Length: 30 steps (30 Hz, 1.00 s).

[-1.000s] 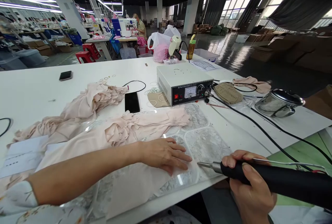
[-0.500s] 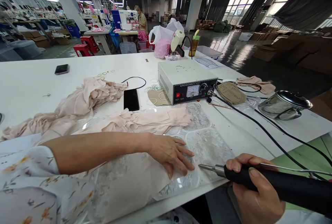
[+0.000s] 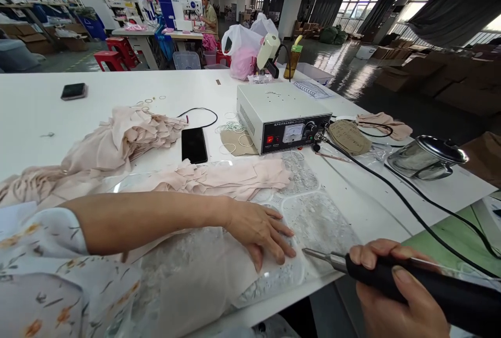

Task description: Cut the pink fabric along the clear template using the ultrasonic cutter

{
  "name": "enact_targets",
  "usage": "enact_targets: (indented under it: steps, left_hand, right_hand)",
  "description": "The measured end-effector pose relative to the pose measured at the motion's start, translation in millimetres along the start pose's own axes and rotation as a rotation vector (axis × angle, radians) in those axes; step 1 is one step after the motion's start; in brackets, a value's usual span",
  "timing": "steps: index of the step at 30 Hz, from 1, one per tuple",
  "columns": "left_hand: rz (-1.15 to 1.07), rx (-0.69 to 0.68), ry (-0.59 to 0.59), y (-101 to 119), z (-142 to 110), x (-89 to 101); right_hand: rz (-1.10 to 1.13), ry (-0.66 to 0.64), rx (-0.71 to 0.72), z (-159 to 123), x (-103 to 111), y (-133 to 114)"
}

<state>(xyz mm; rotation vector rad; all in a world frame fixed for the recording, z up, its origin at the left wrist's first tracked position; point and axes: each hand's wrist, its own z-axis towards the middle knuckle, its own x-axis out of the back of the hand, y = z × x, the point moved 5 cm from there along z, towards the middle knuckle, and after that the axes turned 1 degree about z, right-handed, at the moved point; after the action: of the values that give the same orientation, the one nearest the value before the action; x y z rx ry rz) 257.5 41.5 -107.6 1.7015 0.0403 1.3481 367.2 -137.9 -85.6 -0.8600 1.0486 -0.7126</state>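
Note:
My left hand point(image 3: 262, 231) lies flat with spread fingers on a pale pink fabric piece point(image 3: 195, 275) and a clear plastic template point(image 3: 313, 223) with rounded outlines. My right hand point(image 3: 399, 286) is wrapped round the black handle of an ultrasonic cutter point(image 3: 430, 280). Its narrow metal tip points left, close to my left fingertips, over the template's right part; whether it touches the plastic I cannot tell. Just beyond my left hand, a strip of layered pink fabric point(image 3: 235, 176) lies across the template. A bigger heap of pink fabric point(image 3: 125, 134) rests farther left.
A generator box point(image 3: 285, 119) with a dial stands behind the template; its black cable point(image 3: 383, 181) runs along the right side. Also on the table are a phone point(image 3: 194, 145), another phone point(image 3: 73, 91), a lidded steel mug point(image 3: 426, 158), cardboard patterns point(image 3: 349, 137) and plastic bags point(image 3: 245, 51).
The cutter and my right hand have shifted slightly right and down in the view. My left hand stays pressed flat in nearly the same place. The head view has tilted a little.

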Motion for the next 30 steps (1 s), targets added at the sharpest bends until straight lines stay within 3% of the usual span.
enact_targets:
  steps: [7,16,23,30]
  left_hand:
    - [-0.024,-0.155,0.181,-4,-4,1.0]
    - [-0.143,-0.041,0.108,-6,2,1.5]
    - [-0.21,0.03,0.142,-3,2,8.7]
    - [0.019,-0.185,0.183,-4,-3,1.0]
  right_hand:
    - [0.015,-0.159,-0.082,-20,3,-5]
    - [0.019,-0.226,-0.056,-25,-4,-2]
    - [-0.007,-0.246,-0.048,-26,-8,-2]
    - [-0.024,-0.268,-0.008,-29,-16,-6]
